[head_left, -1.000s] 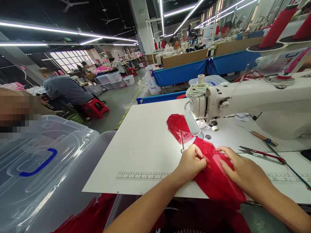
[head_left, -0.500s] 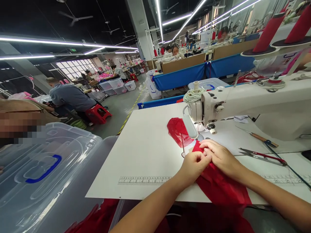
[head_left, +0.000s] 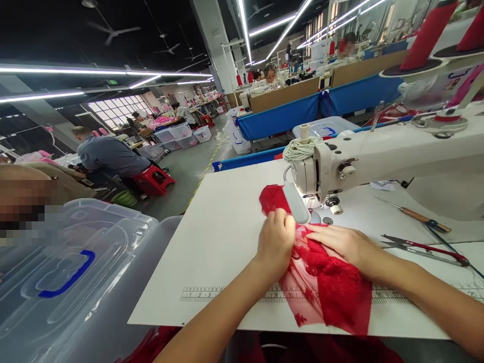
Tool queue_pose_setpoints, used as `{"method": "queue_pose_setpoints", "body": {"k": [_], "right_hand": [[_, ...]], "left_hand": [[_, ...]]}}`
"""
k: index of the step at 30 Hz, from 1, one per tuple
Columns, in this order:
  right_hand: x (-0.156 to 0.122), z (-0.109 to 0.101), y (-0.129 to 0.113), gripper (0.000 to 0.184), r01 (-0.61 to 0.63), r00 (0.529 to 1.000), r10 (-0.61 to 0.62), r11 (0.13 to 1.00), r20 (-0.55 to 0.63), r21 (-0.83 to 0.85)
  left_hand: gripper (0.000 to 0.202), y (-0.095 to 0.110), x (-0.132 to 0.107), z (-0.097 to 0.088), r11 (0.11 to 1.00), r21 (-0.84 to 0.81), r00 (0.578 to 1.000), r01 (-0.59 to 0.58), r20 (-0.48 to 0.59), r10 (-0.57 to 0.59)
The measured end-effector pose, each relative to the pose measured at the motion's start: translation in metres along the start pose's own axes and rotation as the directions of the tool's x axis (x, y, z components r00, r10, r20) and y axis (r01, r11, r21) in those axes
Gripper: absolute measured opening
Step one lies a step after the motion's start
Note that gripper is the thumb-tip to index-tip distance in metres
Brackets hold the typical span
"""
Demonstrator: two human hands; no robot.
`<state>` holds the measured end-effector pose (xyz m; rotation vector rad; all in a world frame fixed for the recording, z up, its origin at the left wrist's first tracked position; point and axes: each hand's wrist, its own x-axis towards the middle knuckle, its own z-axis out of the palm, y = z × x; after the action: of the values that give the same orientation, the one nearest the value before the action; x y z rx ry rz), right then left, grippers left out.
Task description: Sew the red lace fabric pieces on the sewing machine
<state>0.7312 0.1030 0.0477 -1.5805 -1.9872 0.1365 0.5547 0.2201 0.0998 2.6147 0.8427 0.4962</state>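
A piece of red lace fabric (head_left: 333,287) lies on the white sewing table (head_left: 227,237), running from the front edge up under the head of the white sewing machine (head_left: 378,151). My left hand (head_left: 276,242) is closed on the fabric's left edge just before the needle area. My right hand (head_left: 342,242) lies flat on the fabric with fingers stretched out toward the presser foot. A second bunch of red fabric (head_left: 272,196) sits behind the machine head.
Red-handled snips (head_left: 423,248) and a wooden-handled awl (head_left: 416,216) lie to the right. A clear lidded bin with a blue handle (head_left: 64,272) stands at my left. A ruler strip (head_left: 227,294) runs along the table front. Other people work at benches beyond.
The fabric has been spread open and slid toward the needle. My left hand moved up and left along its edge; my right hand flattened out on top.
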Motion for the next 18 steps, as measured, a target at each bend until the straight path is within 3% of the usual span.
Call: {"method": "queue_pose_setpoints", "body": {"k": [3, 6, 11, 15, 18], "right_hand": [[0.004, -0.009, -0.005, 0.039, 0.002, 0.999, -0.004, 0.998, 0.032, 0.057], [0.003, -0.01, -0.001, 0.039, 0.034, 0.999, -0.034, 0.999, 0.011, 0.035], [-0.006, 0.002, 0.011, 0.043, 0.077, 0.986, -0.085, 0.995, -0.142, -0.064], [-0.006, 0.007, 0.01, 0.043, 0.092, 0.979, -0.107, 0.992, -0.175, -0.092], [-0.002, 0.006, 0.01, 0.043, 0.069, 0.977, -0.084, 0.994, -0.196, -0.084]], "left_hand": [[0.019, 0.003, 0.003, 0.012, 0.977, 0.002, 0.973, -0.215, 0.087, 0.214], [0.015, -0.002, 0.002, 0.025, 0.939, 0.062, 0.94, -0.338, 0.077, 0.333], [0.022, -0.011, -0.007, 0.037, 0.902, 0.205, 0.919, -0.379, -0.034, 0.393], [0.026, -0.009, -0.014, 0.036, 0.773, 0.408, 0.82, -0.485, -0.093, 0.564], [0.027, -0.007, -0.015, 0.034, 0.749, 0.461, 0.812, -0.476, -0.097, 0.575]]}}
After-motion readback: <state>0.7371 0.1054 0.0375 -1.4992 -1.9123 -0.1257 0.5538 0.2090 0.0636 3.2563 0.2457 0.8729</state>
